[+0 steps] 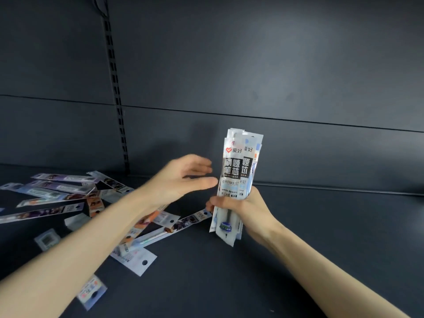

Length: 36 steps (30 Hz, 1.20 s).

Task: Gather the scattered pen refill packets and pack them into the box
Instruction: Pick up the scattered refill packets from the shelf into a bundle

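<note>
Gathering in progress: your right hand [243,208] grips a bundle of packets [237,171] upright, fingers [219,204] curled round its lower half. Your left hand [179,180] hovers beside it, fingers straight, empty. Loose packets [62,189] lie left on the shelf [332,237]; collect those next. No box in view.

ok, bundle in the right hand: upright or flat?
Upright. The packet bundle stands on end, logo end up, with the right hand gripping its lower half.
</note>
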{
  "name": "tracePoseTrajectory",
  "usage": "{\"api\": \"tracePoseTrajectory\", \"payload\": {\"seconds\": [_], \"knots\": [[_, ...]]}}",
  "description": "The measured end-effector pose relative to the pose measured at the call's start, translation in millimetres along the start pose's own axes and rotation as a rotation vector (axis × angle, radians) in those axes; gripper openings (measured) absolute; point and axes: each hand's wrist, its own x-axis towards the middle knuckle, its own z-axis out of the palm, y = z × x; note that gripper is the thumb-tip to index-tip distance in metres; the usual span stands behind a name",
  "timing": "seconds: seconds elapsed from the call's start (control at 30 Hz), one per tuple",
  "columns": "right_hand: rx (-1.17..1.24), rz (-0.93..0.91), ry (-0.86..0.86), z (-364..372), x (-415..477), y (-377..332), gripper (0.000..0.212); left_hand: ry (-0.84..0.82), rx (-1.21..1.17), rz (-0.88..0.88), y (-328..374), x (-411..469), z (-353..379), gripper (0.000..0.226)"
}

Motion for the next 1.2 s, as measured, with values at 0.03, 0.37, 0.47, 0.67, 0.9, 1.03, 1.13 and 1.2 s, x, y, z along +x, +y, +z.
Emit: {"api": "tracePoseTrajectory", "payload": {"seconds": [0.03, 0.37, 0.47, 0.67, 0.9, 1.03, 1.13, 1.2], "knots": [[0.010, 0.015, -0.006, 1.2, -0.3, -0.9, 0.008, 0.048, 0.100, -0.016, -7.8, -8.2, -10.2, 0.050], [-0.055, 0.050, -0.027, 35.2, 8.7, -7.6, 0.016, -0.340, 0.725, -0.245, -56.0, -46.3, -76.3, 0.121], [-0.082, 0.034, 0.025, 49.3, 14.5, -8.8, 0.019, -0.298, 0.783, -0.153, -64.4, -38.8, -74.7, 0.094], [-0.164, -0.001, 0.172, 76.5, 21.2, -5.0, 0.013, -0.351, 0.712, 0.016, -73.1, -25.8, -80.7, 0.041], [-0.190, 0.029, 0.288, 88.1, 15.1, -3.3, 0.018, -0.357, 0.629, 0.076, -75.9, -25.8, -82.5, 0.044], [-0.171, 0.033, 0.298, 87.9, 13.6, -2.1, 0.015, -0.345, 0.594, 0.044, -72.0, -22.5, -78.1, 0.033], [-0.143, 0.029, 0.309, 86.4, 11.6, -4.7, 0.024, -0.383, 0.588, -0.016, -70.6, -16.7, -75.4, 0.032], [-0.140, 0.023, 0.320, 84.9, 10.2, -4.7, 0.027, -0.401, 0.628, -0.052, -68.7, -10.9, -73.5, 0.033]]}}
